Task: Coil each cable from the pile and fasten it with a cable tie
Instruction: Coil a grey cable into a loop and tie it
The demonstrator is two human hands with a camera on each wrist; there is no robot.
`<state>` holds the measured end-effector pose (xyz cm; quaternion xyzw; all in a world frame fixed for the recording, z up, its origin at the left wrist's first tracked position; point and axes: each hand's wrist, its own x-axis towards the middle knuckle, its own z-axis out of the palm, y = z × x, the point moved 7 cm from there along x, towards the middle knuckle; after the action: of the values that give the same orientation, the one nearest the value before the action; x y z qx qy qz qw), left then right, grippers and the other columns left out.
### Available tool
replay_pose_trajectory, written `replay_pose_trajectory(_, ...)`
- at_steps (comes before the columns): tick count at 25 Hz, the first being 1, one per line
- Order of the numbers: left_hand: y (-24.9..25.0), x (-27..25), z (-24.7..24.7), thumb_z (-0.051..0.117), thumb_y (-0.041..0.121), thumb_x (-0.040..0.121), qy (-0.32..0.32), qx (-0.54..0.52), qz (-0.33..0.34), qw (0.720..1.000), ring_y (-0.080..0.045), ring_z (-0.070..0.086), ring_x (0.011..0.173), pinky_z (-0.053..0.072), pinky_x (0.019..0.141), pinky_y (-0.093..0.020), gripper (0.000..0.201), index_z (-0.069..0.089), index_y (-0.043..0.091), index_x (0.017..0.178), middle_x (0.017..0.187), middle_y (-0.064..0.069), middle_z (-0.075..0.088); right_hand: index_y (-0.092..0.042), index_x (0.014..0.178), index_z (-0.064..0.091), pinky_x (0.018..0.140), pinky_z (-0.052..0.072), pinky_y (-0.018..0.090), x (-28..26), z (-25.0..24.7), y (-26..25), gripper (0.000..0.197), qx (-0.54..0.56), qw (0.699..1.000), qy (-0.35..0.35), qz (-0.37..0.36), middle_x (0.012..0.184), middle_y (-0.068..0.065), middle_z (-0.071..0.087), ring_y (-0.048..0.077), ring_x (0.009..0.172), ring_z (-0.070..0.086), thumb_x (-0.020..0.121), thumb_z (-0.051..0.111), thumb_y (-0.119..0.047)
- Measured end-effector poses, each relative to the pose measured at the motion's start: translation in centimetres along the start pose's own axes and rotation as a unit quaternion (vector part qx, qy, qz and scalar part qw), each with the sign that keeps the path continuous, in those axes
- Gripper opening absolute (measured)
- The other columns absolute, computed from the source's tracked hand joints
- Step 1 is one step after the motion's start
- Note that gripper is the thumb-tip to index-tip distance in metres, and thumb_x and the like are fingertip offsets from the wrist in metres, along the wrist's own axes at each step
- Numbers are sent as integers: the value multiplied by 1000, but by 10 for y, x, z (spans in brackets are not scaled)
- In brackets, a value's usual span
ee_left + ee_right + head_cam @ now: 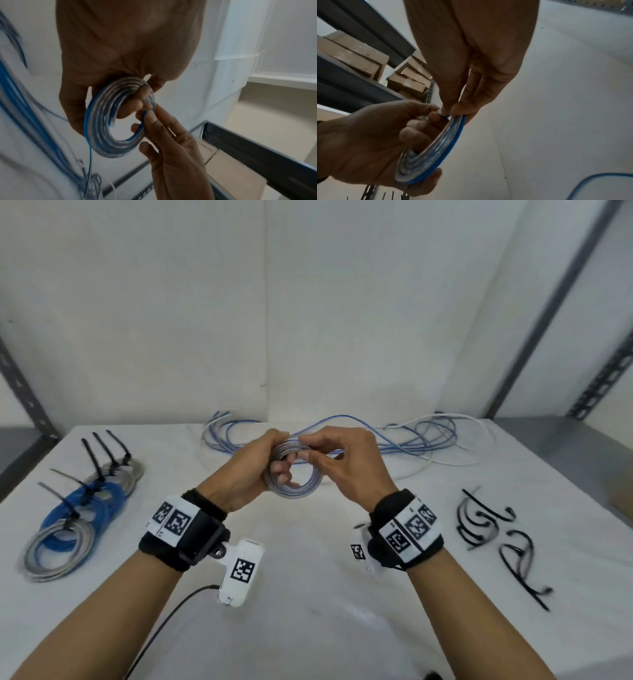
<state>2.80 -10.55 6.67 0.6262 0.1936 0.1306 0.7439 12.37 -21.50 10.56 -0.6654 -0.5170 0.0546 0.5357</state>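
Note:
Above the middle of the white table I hold a grey-and-blue cable coil between both hands. My left hand grips the coil's left side, fingers curled through its opening and thumb on top. My right hand pinches the blue strand at the coil's top edge between thumb and fingertips. A thin blue strand trails from the coil toward the pile of loose blue, grey and white cables at the back of the table.
Several tied coils with black cable ties lie at the table's left. Loose black cable ties lie at the right. Grey rack posts flank the table, and cardboard boxes sit on side shelves.

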Motion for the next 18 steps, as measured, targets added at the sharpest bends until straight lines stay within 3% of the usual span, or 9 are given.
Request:
replay_pose_trajectory(4, -10, -1, 45, 28, 26, 104, -21, 97, 20, 995, -17, 25, 49, 52, 71, -36, 39, 46, 11, 73, 57, 3, 20, -16, 98, 77, 63, 55, 22, -36, -35, 21, 16, 45, 996, 19, 78, 85, -3, 77, 6, 75, 70, 83, 81, -9)
replay_pose_trajectory(7, -27, 11, 72, 28, 26, 106, -26, 163, 14, 986, -16, 27, 48, 49, 72, -37, 41, 46, 11, 73, 60, -1, 26, -12, 99, 76, 60, 55, 25, -51, -55, 37, 14, 37, 990, -8, 134, 88, 8, 77, 12, 74, 71, 86, 80, -12)
replay_pose_trajectory(9, -41, 17, 85, 31, 28, 106, -33, 196, -1, 980, -15, 30, 46, 46, 70, -36, 41, 47, 11, 73, 67, -8, 32, -10, 100, 74, 64, 57, 28, -59, -75, 72, 17, 35, 974, -41, 218, 92, 12, 76, 17, 76, 72, 90, 76, -24)
replay_pose_trajectory(11, -52, 18, 96, 33, 27, 105, -47, 219, -12, 975, -16, 29, 48, 41, 67, -34, 39, 47, 10, 73, 70, -10, 33, -6, 100, 72, 75, 60, 37, -70, -117, 120, 32, -87, 937, -10, 338, 99, 16, 75, 25, 81, 74, 91, 73, -37)
replay_pose_trajectory(13, -58, 15, 103, 33, 23, 105, -63, 223, -17, 973, -16, 26, 52, 34, 58, -28, 36, 46, 9, 74, 62, -3, 33, -6, 111, 67, 88, 56, 40, -92, -168, 151, 43, -336, 839, 17, 427, 115, 19, 70, 35, 102, 69, 89, 74, -42)
replay_pose_trajectory(14, -60, 11, 103, 33, 21, 105, -65, 219, -16, 973, -15, 26, 52, 30, 53, -24, 35, 45, 9, 74, 57, 2, 33, -5, 120, 62, 91, 52, 39, -103, -183, 158, 49, -409, 794, 19, 449, 124, 20, 65, 37, 112, 64, 89, 73, -42)
replay_pose_trajectory(15, -60, 8, 104, 33, 19, 105, -64, 214, -10, 975, -14, 26, 52, 28, 50, -21, 35, 44, 10, 73, 53, 6, 34, -4, 125, 58, 91, 50, 39, -111, -193, 163, 54, -437, 773, 19, 461, 129, 20, 61, 38, 117, 61, 89, 73, -41)
replay_pose_trajectory(18, -59, 5, 98, 35, 21, 105, -56, 212, 18, 976, -12, 26, 51, 28, 46, -17, 36, 43, 12, 71, 52, 11, 34, -3, 123, 56, 87, 50, 38, -119, -200, 170, 51, -444, 766, 31, 463, 127, 19, 60, 38, 114, 61, 89, 73, -37)
